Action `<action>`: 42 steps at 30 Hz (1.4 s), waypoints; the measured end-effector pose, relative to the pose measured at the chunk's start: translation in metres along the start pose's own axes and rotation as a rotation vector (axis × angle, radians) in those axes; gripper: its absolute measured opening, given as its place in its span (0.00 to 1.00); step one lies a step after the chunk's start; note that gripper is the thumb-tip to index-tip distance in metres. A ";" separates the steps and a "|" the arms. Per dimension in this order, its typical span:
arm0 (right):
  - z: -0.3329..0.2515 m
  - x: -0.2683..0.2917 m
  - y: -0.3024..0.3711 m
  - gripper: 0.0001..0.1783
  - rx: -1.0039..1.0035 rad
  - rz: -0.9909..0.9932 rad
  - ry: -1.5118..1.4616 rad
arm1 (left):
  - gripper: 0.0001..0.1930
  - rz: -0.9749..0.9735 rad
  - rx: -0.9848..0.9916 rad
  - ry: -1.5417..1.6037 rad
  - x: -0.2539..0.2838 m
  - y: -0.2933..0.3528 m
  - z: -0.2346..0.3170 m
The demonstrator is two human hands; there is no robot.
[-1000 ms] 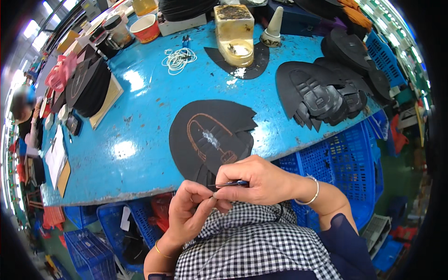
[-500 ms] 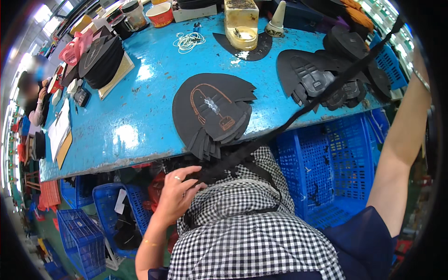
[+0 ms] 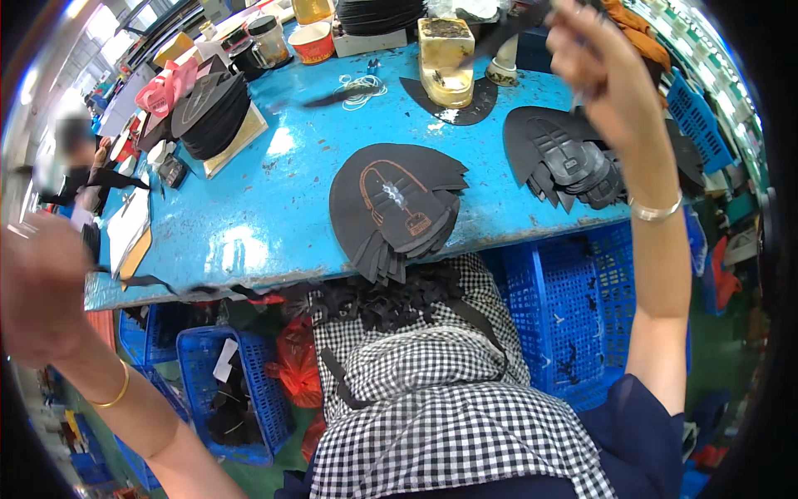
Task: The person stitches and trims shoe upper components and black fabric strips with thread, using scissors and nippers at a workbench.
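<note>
My right hand (image 3: 594, 71) is raised over the far right of the table, fingers closed on a black fabric strip (image 3: 509, 35) that trails off to the left, partly blurred. At the far left my left hand (image 3: 41, 287) is smeared by motion, so its fingers cannot be read. A second stretch of black strip (image 3: 229, 291) runs along the table's front edge, between that hand and a heap of black strips (image 3: 391, 303) on my lap. In front of me lies a fanned stack of black rounded pieces (image 3: 399, 195) with orange outlines and a white smear.
The blue table (image 3: 291, 208) also bears a glue container (image 3: 446, 62), more black pieces (image 3: 565, 154) at right, a stack (image 3: 212, 116) with a pink ribbon, and a red bowl (image 3: 312, 43). Blue crates (image 3: 573, 308) stand below. Another person (image 3: 75, 158) is at far left.
My left hand has swung from my lap out to the far left. My right hand has come inward from the far right rim. The long strip no longer stretches diagonally across the view.
</note>
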State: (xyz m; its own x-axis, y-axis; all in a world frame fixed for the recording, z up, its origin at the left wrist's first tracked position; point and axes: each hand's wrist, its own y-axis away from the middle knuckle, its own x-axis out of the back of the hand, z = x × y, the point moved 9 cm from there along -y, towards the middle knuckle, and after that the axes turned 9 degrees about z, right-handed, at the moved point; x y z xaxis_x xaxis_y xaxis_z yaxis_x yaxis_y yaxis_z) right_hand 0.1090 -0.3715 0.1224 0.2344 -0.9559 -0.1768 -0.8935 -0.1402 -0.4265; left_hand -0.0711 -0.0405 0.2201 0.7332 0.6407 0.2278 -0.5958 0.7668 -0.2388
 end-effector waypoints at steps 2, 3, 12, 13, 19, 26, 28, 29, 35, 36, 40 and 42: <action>0.030 -0.025 0.042 0.18 -0.178 -0.040 0.052 | 0.08 -0.065 0.456 -0.296 -0.004 0.019 -0.074; 0.040 -0.049 0.061 0.18 -0.290 -0.091 0.029 | 0.10 -0.083 0.693 -0.444 -0.002 0.040 -0.106; 0.108 -0.144 0.138 0.10 -0.702 -0.462 0.030 | 0.24 0.298 0.416 -0.209 -0.061 -0.013 -0.195; 0.111 -0.146 0.135 0.09 -0.650 -0.397 -0.037 | 0.20 0.349 0.460 -0.051 -0.064 -0.016 -0.210; 0.142 -0.128 0.123 0.07 -0.559 -0.333 0.186 | 0.08 0.449 0.527 -0.017 -0.023 -0.029 -0.252; 0.172 -0.072 0.048 0.12 -0.256 -0.169 0.569 | 0.04 0.447 0.655 -0.053 0.035 -0.062 -0.288; 0.193 -0.041 0.022 0.22 -0.349 -0.173 1.058 | 0.04 0.315 0.734 -0.082 0.042 -0.072 -0.302; 0.201 -0.034 0.024 0.22 -0.360 -0.180 1.059 | 0.04 0.314 0.740 -0.071 0.045 -0.074 -0.313; 0.230 -0.023 0.050 0.34 -0.494 -0.315 1.110 | 0.07 -0.140 0.657 -0.253 0.020 -0.099 -0.348; 0.231 -0.020 0.052 0.33 -0.525 -0.294 1.076 | 0.07 -0.150 0.658 -0.241 0.018 -0.100 -0.354; 0.234 -0.018 0.053 0.32 -0.526 -0.275 1.014 | 0.05 -0.150 0.472 -0.362 0.018 -0.113 -0.357; 0.234 -0.019 0.054 0.31 -0.520 -0.271 0.998 | 0.05 -0.116 0.437 -0.416 0.021 -0.117 -0.356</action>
State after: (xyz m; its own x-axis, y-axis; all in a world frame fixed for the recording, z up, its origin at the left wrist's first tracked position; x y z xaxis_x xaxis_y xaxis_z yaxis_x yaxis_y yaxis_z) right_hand 0.1459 -0.3009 -0.1047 0.2430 -0.6241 0.7426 -0.9642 -0.2393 0.1144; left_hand 0.1310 -0.1309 -0.0832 0.6641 0.4462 0.5999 -0.6637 0.7213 0.1982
